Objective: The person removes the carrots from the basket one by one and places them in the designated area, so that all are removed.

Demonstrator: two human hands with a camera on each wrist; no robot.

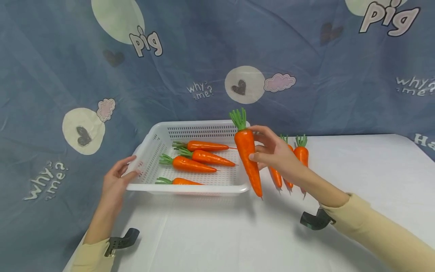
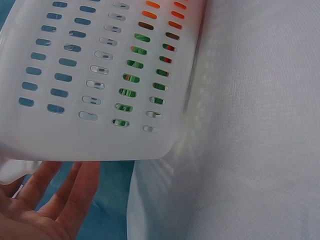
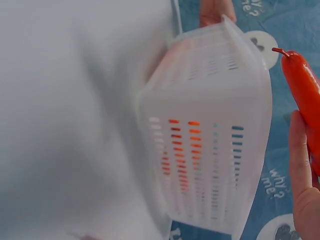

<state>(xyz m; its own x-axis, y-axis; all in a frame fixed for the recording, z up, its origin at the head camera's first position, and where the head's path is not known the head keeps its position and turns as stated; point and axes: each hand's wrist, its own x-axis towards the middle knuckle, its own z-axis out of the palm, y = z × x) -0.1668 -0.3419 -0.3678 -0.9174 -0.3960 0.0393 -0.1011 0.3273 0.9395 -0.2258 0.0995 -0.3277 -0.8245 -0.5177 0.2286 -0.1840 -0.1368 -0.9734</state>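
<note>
A white perforated plastic basket (image 1: 200,189) stands on the table with several orange carrots (image 1: 195,164) with green tops lying inside. At its left end my left hand (image 1: 115,179) grips the rim, thumb on top; the left wrist view shows that hand's fingers (image 2: 82,192) beneath the rim. Just off the basket's right end, my right hand (image 1: 272,153) holds a carrot (image 1: 247,151) between thumb and fingers, green top up and tip slanting down. In the right wrist view, the tip end of this carrot (image 3: 302,82) shows beside the fingers.
Three more carrots (image 1: 301,155) lie on the white-covered table (image 1: 360,181) right of the basket, partly hidden behind my right hand. A blue printed cloth (image 1: 197,49) hangs behind the table and along its left side. Each wrist wears a dark strap mount (image 1: 316,220).
</note>
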